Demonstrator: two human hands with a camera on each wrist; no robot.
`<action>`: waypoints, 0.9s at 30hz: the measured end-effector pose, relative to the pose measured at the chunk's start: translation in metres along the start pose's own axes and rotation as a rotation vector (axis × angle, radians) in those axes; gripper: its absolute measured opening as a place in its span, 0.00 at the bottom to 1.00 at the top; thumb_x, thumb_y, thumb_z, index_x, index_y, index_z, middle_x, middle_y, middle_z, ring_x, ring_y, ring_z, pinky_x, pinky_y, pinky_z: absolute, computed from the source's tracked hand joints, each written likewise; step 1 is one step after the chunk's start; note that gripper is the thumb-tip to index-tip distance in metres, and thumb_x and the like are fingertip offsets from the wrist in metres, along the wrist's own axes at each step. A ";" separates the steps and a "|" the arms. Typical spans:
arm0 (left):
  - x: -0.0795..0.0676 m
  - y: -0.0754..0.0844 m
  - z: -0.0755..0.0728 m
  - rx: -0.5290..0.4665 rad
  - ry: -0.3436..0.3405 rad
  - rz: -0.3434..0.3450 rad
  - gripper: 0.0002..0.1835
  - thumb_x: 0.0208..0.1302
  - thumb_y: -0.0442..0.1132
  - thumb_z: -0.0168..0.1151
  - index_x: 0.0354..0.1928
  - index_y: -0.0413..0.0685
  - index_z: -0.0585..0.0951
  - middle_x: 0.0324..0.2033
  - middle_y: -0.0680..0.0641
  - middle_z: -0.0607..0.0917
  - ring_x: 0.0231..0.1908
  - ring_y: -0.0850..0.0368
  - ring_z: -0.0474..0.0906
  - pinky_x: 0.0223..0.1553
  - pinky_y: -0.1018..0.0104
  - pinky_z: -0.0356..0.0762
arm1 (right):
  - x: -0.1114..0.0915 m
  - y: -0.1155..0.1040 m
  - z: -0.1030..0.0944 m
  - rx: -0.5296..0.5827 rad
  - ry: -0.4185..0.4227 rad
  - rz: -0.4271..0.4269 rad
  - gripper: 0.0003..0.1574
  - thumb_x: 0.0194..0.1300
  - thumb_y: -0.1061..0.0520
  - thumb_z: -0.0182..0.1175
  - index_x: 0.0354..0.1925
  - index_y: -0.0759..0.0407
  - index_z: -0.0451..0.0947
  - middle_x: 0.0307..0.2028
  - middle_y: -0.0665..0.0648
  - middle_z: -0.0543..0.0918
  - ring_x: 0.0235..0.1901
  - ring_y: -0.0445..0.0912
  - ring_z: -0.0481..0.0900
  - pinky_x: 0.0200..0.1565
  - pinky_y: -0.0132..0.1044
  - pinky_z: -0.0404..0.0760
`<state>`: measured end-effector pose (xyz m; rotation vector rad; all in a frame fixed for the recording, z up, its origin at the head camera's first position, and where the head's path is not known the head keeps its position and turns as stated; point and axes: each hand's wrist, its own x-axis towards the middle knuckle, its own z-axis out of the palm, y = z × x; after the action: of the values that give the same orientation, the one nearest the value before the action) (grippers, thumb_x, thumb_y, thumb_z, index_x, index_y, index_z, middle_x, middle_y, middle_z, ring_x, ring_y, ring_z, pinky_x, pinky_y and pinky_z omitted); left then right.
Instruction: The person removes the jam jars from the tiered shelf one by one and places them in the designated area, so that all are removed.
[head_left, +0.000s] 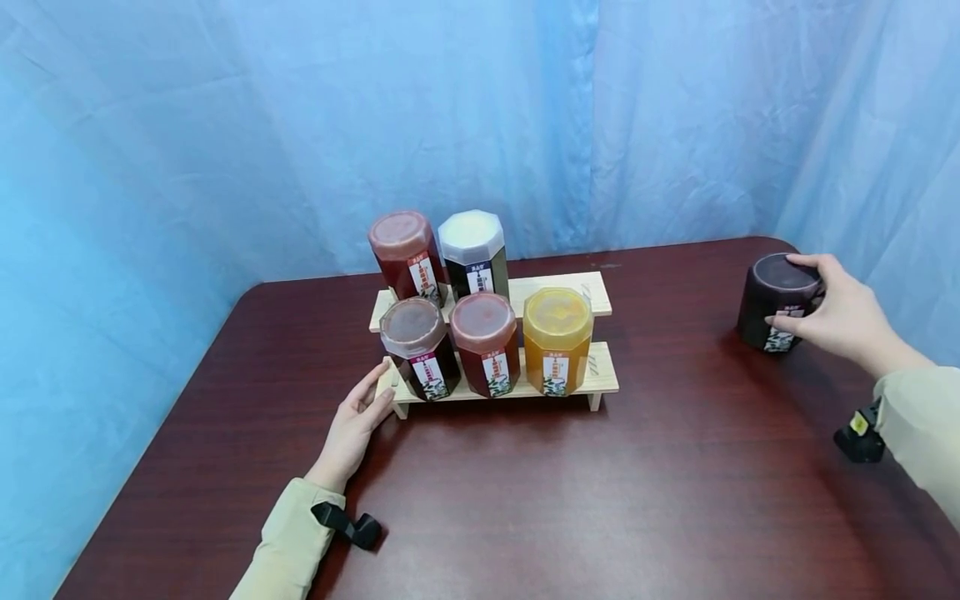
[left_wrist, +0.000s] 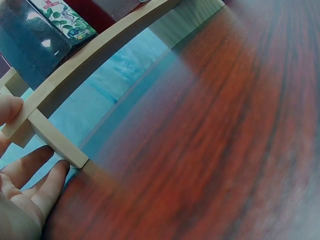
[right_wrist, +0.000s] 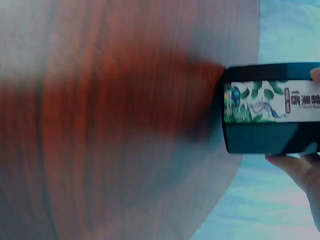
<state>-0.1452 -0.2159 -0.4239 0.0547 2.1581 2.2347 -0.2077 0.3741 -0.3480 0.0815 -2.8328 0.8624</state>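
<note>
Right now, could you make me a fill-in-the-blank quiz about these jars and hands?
1. The right hand grips a dark jar, while the left hand holds the wooden rack at its ____ end (left or right).
2. On the upper tier, the jars number ____.
3. On the lower tier, the jars number ____.
Missing words: left; two; three.

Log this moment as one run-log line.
Left hand: grips left end of wooden rack | Right hand: grips dark jar, off rack | Rack: five jars, three front, two back
</note>
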 end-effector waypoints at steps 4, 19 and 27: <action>0.001 0.000 0.000 -0.001 -0.012 0.014 0.30 0.69 0.35 0.54 0.71 0.41 0.58 0.61 0.49 0.70 0.49 0.72 0.75 0.51 0.77 0.74 | 0.004 0.006 -0.005 -0.042 -0.009 0.017 0.58 0.53 0.51 0.70 0.71 0.62 0.48 0.50 0.81 0.69 0.36 0.65 0.78 0.37 0.56 0.73; 0.000 -0.001 0.000 -0.015 0.009 -0.018 0.29 0.69 0.32 0.52 0.70 0.43 0.60 0.62 0.47 0.68 0.48 0.72 0.75 0.51 0.77 0.74 | 0.004 0.020 -0.012 -0.010 -0.080 0.082 0.61 0.56 0.46 0.68 0.71 0.66 0.41 0.50 0.81 0.67 0.26 0.17 0.65 0.24 0.22 0.67; 0.001 -0.001 0.000 -0.016 0.000 -0.011 0.29 0.69 0.32 0.52 0.71 0.41 0.58 0.66 0.38 0.63 0.49 0.73 0.74 0.51 0.77 0.74 | 0.002 0.017 -0.016 0.009 -0.106 0.105 0.64 0.56 0.43 0.67 0.73 0.63 0.38 0.54 0.79 0.64 0.27 0.15 0.60 0.25 0.28 0.71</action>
<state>-0.1461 -0.2161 -0.4248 0.0418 2.1352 2.2455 -0.2090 0.3973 -0.3442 -0.0214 -2.9549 0.9176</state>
